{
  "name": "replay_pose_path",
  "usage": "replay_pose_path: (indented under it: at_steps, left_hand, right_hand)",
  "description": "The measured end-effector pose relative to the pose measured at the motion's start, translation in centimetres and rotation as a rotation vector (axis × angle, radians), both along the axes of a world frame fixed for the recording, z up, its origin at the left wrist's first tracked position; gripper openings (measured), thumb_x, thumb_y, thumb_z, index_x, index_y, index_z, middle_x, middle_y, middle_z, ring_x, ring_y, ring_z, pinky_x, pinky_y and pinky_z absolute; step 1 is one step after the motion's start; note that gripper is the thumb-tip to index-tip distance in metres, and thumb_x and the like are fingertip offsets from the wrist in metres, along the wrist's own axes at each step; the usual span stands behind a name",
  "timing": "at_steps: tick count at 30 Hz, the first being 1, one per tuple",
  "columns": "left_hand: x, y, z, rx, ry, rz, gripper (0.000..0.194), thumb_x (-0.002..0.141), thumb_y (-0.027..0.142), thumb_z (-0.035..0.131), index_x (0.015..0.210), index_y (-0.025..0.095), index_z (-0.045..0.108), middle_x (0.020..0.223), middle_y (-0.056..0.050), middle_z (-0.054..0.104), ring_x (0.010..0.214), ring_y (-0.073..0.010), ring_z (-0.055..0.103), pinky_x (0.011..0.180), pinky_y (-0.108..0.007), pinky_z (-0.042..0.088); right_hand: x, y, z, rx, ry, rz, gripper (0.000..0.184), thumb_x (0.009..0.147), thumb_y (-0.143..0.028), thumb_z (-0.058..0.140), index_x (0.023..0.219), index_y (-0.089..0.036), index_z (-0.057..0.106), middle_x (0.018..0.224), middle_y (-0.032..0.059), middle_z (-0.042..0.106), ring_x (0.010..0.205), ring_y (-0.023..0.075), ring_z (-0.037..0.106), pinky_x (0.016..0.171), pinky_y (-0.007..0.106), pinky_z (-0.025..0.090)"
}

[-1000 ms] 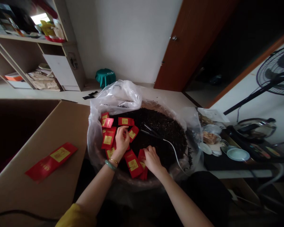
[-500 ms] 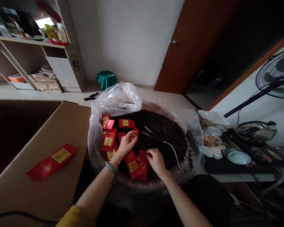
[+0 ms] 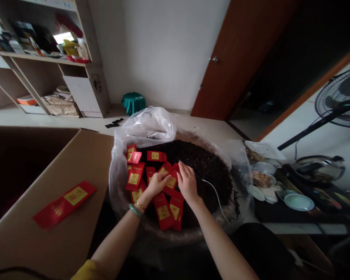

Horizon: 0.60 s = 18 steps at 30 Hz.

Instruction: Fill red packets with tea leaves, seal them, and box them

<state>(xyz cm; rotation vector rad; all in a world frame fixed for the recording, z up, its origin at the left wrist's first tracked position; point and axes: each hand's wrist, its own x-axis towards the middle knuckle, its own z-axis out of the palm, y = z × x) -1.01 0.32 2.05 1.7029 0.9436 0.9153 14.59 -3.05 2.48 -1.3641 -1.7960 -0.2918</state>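
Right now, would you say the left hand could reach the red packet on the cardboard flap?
Probably yes: nothing covers the red packet on the cardboard flap, though the left hand seems to be pinching another packet.

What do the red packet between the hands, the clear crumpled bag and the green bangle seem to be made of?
Red packet: probably coated paper or foil film, judging by its smooth face and straight edges.
Bag: thin, shiny plastic, see-through and creased, with bright highlights.
Green bangle: smooth and rigid-looking, a plain round band; perhaps jade, though glass or plastic is possible.
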Motion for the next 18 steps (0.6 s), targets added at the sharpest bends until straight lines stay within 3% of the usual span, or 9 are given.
replay_pose_path:
  at_steps: [3, 7, 11, 15, 18]
  left_hand:
    - [0.0, 0.0, 0.1, -0.023, -0.034, 0.033, 0.040, 0.080, 0.047, 0.051, 0.061, 0.012, 0.054, 0.053, 0.004, 0.041, 0.052, -0.0074, 0.032, 0.046, -0.019, 0.027]
    - [0.0, 0.0, -0.2, 0.024, 0.013, 0.061, 0.037, 0.082, 0.043, 0.051, 0.066, 0.011, 0.060, 0.054, 0.004, 0.046, 0.052, -0.0079, 0.036, 0.048, -0.019, 0.030]
    - [0.0, 0.0, -0.5, 0.142, 0.158, 0.080, 0.029, 0.084, 0.035, 0.052, 0.075, 0.012, 0.067, 0.060, 0.000, 0.059, 0.056, -0.0109, 0.047, 0.055, -0.021, 0.038]
    - [-0.2, 0.0, -0.4, 0.170, 0.245, 0.125, 0.026, 0.086, 0.031, 0.050, 0.087, 0.015, 0.070, 0.072, -0.004, 0.069, 0.063, -0.0143, 0.057, 0.062, -0.023, 0.043]
    - [-0.3, 0.0, -0.1, 0.195, 0.304, 0.073, 0.026, 0.088, 0.031, 0.050, 0.086, 0.015, 0.071, 0.073, -0.003, 0.069, 0.061, -0.0137, 0.058, 0.060, -0.022, 0.042]
  right_hand:
    - [-0.4, 0.0, -0.3, 0.055, 0.012, 0.023, 0.039, 0.093, -0.019, 0.042, 0.132, -0.018, 0.049, 0.125, 0.0138, 0.058, 0.116, 0.0243, 0.051, 0.096, 0.044, 0.046]
    - [-0.2, -0.3, 0.7, 0.035, 0.073, -0.026, 0.018, 0.091, -0.028, 0.051, 0.094, -0.020, 0.067, 0.100, 0.0106, 0.062, 0.097, 0.0221, 0.057, 0.086, 0.039, 0.049]
    - [0.3, -0.3, 2.2, -0.160, 0.082, -0.001, 0.022, 0.088, -0.031, 0.053, 0.072, -0.020, 0.064, 0.080, 0.0083, 0.062, 0.084, 0.0218, 0.055, 0.080, 0.037, 0.047]
    - [1.1, 0.1, 3.1, -0.388, 0.204, 0.137, 0.017, 0.085, -0.031, 0.054, 0.074, -0.020, 0.062, 0.075, 0.0066, 0.066, 0.076, 0.0203, 0.060, 0.075, 0.033, 0.048]
    - [1.8, 0.1, 3.2, -0.610, 0.386, 0.258, 0.018, 0.083, -0.035, 0.054, 0.081, -0.019, 0.062, 0.076, 0.0047, 0.070, 0.071, 0.0187, 0.064, 0.068, 0.029, 0.049]
